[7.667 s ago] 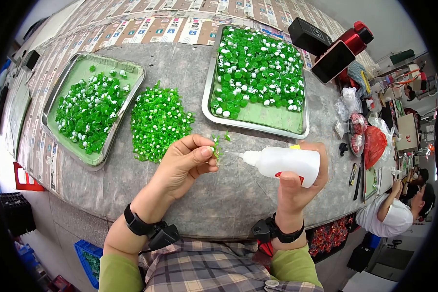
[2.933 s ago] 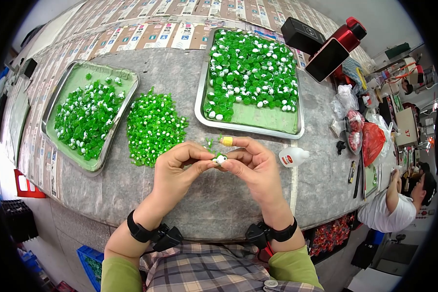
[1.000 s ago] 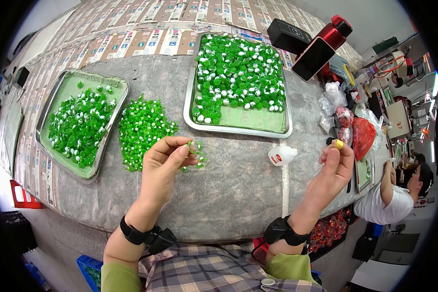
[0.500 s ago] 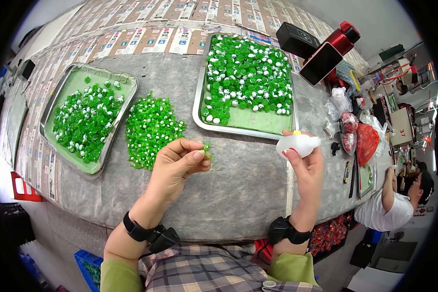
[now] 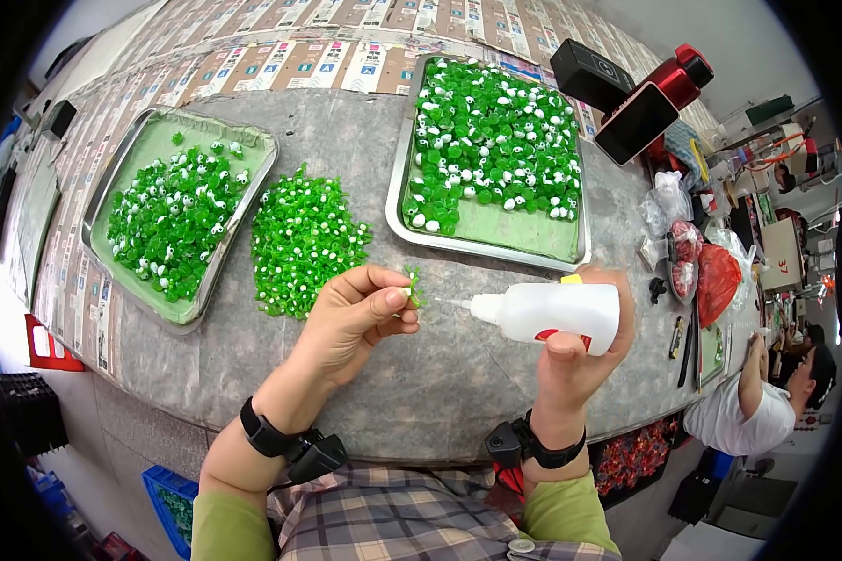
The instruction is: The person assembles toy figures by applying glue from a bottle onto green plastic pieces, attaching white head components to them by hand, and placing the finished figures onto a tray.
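My left hand (image 5: 351,321) pinches a small green plastic piece (image 5: 412,283) between thumb and fingers above the grey table (image 5: 421,393). My right hand (image 5: 585,351) grips a white squeeze bottle (image 5: 547,313) lying sideways, its thin nozzle pointing left at the green piece, almost touching it. A loose heap of green and white pieces (image 5: 304,240) lies on the table just beyond my left hand.
A metal tray (image 5: 154,299) of green pieces sits at the left, a second tray (image 5: 496,248) at the back centre. A black box (image 5: 594,75), a red bottle and a phone stand at the back right. Plastic bags lie at the right edge. Another person (image 5: 762,402) sits lower right.
My right hand picked up the white bottle from the table and swung it left, nozzle toward the green piece. My left hand keeps its pinch on the piece.
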The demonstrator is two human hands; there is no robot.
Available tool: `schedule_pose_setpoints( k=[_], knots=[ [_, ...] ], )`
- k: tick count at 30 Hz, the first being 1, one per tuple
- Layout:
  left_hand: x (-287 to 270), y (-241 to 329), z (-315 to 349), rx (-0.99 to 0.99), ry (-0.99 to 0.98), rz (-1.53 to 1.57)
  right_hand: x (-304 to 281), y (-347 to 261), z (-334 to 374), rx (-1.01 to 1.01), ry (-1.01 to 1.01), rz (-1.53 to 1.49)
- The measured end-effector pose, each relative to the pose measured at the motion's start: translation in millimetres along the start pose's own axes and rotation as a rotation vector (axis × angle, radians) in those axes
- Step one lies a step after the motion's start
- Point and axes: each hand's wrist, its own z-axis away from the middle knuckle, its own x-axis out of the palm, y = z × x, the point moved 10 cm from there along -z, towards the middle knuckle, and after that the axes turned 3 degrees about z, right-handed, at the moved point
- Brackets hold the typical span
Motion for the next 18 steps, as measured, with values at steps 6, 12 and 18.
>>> schedule_pose_setpoints(
  k=[6, 12, 18],
  knots=[
    [1.8, -1.5, 0.3, -0.015, -0.006, 0.007, 6.6, -2.5, 2.9, 0.028, -0.052, 0.106],
    [2.8, -2.5, 0.5, -0.025, -0.015, 0.0, 9.0, -6.6, 2.7, -0.017, -0.08, 0.159],
    [2.5, -2.7, 0.6, -0.029, -0.019, -0.004, 9.8, -1.6, 5.5, -0.005, -0.104, 0.185]
  ],
)
